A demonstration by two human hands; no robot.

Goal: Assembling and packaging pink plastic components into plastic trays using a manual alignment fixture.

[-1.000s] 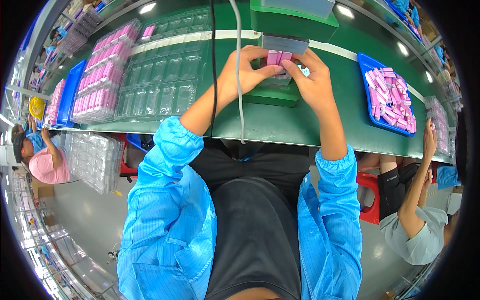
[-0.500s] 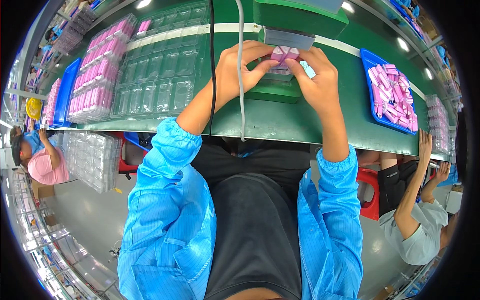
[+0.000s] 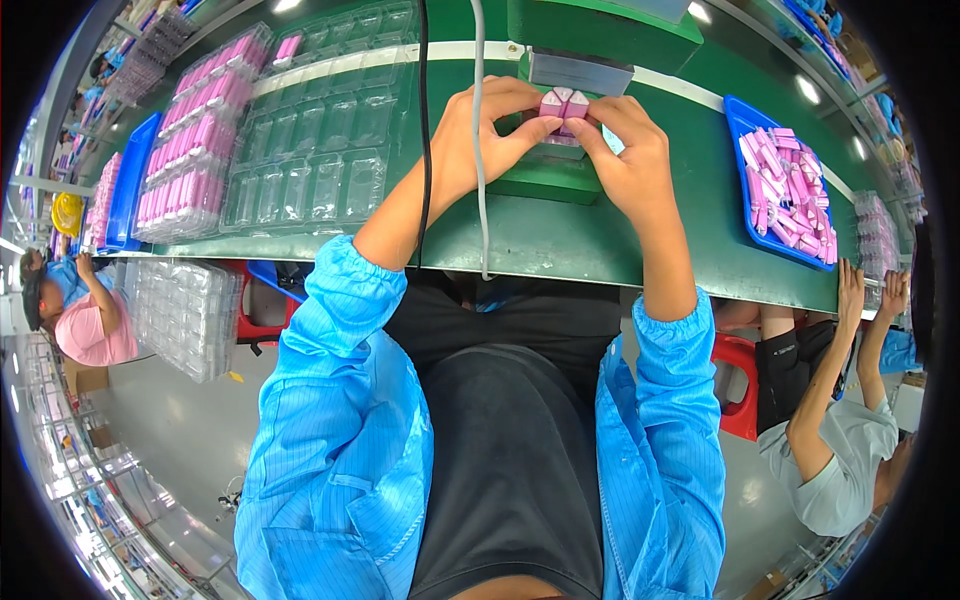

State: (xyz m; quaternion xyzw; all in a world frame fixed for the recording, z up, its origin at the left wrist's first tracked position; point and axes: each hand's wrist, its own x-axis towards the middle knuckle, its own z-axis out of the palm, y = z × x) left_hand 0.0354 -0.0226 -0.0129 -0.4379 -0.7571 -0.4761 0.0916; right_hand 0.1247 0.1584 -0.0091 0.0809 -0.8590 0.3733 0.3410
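We hold two pink pieces (image 3: 563, 102) at twelve o'clock, long axes meeting in a shallow V. Left hand (image 3: 478, 128) and right hand (image 3: 628, 148) each pinch one closed.

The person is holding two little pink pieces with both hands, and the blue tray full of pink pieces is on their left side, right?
Not quite. The blue tray full of pink pieces is on the person's right side, not the left, as the head view shows. The rest is right: the left hand and right hand together hold two little pink pieces.
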